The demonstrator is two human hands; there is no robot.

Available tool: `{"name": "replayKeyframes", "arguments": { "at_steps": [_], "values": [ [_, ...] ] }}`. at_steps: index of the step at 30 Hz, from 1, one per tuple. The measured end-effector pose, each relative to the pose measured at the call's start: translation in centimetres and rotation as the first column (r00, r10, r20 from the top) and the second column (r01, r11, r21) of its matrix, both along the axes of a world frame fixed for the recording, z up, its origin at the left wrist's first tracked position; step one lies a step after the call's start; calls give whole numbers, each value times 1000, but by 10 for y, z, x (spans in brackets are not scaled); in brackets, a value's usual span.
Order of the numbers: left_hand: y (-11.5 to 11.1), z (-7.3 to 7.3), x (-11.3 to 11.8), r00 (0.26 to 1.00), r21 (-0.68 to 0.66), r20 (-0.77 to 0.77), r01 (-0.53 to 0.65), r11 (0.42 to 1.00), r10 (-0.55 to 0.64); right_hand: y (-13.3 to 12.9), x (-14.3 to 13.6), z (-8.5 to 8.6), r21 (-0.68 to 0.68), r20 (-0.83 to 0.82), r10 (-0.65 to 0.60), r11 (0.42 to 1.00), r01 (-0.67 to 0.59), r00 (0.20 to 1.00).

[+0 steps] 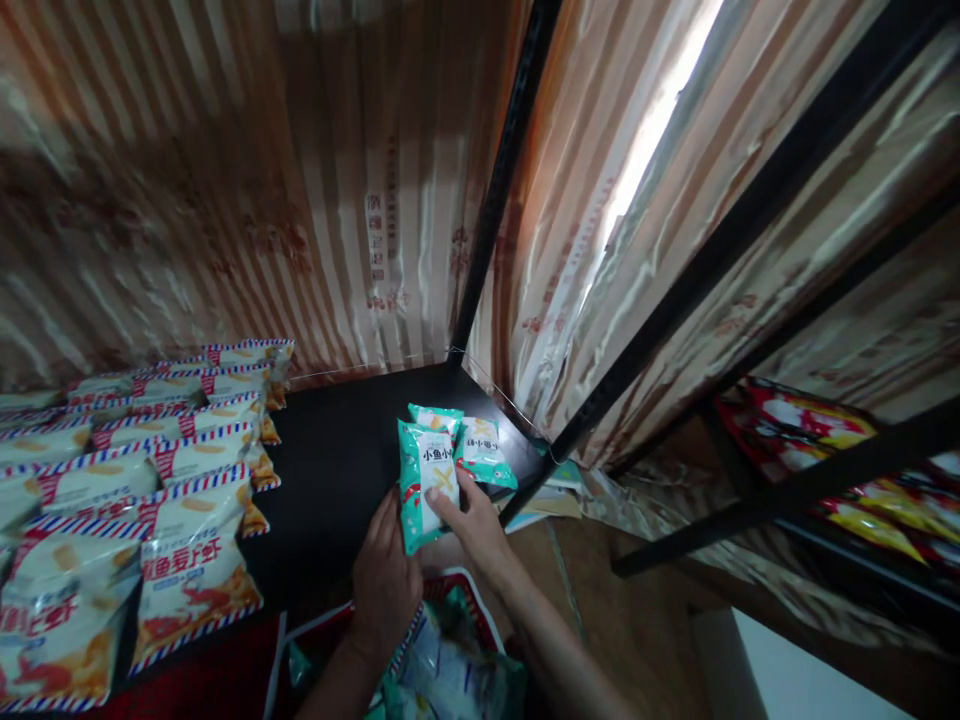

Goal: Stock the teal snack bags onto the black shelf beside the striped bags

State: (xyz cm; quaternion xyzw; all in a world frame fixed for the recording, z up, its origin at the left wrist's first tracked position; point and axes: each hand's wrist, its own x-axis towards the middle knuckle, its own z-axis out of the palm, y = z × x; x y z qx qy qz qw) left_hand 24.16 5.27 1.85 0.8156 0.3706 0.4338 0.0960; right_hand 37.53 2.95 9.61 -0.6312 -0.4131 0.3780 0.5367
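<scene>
A green-and-white snack bag [427,478] is upright between my two hands, over the front edge of the black shelf [330,450]. My right hand [476,525] grips it at the lower right, thumb across its front. At its left edge my left hand [386,560] is closed against the bag, with the fingertips partly hidden. Behind it on the shelf are two more green snack bags, one at the right [484,450] and one mostly covered [435,415]. Below my hands, a red basket with a pale rim [484,600] holds several green packages [450,665].
Rows of white snack bags with striped edges [191,575] fill the shelf's left side. Black metal posts [637,345] rise at the corner and right. Another shelf with red and yellow packets [847,470] stands at far right, above a white box [795,670].
</scene>
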Motion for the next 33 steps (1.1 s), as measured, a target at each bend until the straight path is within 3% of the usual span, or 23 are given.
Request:
{"name": "replayKeyframes", "arguments": {
  "at_steps": [3, 6, 9, 12, 16, 19, 25, 29, 33],
  "values": [
    [-1, 0, -4, 999, 4, 19, 32, 999, -32, 2, 9, 0, 30, 93, 7, 1000, -9, 996],
    [-1, 7, -10, 992, -128, 113, 67, 989, -53, -2, 6, 1, 0, 173, 12, 1000, -13, 985],
    [-4, 17, -17, 946, -291, 316, 161, 943, -64, -7, -10, 3, 7, 171, 55, 998, -57, 984],
    [-8, 26, -26, 881, -515, 470, 226, 827, 52, -8, -28, 4, 20, 145, 57, 998, -60, 988],
    [-15, 40, -45, 810, -677, 514, 181, 713, 282, -7, -47, 0, 57, 207, 42, 997, -55, 977],
    [-15, 56, -57, 793, -724, 524, 224, 652, 310, -9, -56, -9, 85, 310, 85, 989, -117, 947],
    [-3, 84, -70, 782, -756, 519, 231, 613, 346, -15, -66, -22, 127, 419, 169, 962, -242, 892],
    [8, 81, -76, 744, -769, 554, 287, 571, 373, -11, -66, -20, 156, 326, 209, 950, -271, 922],
    [11, 73, -77, 820, -761, 484, 224, 608, 304, 1, -58, -14, 178, 133, 112, 975, -134, 985]
  ]
}}
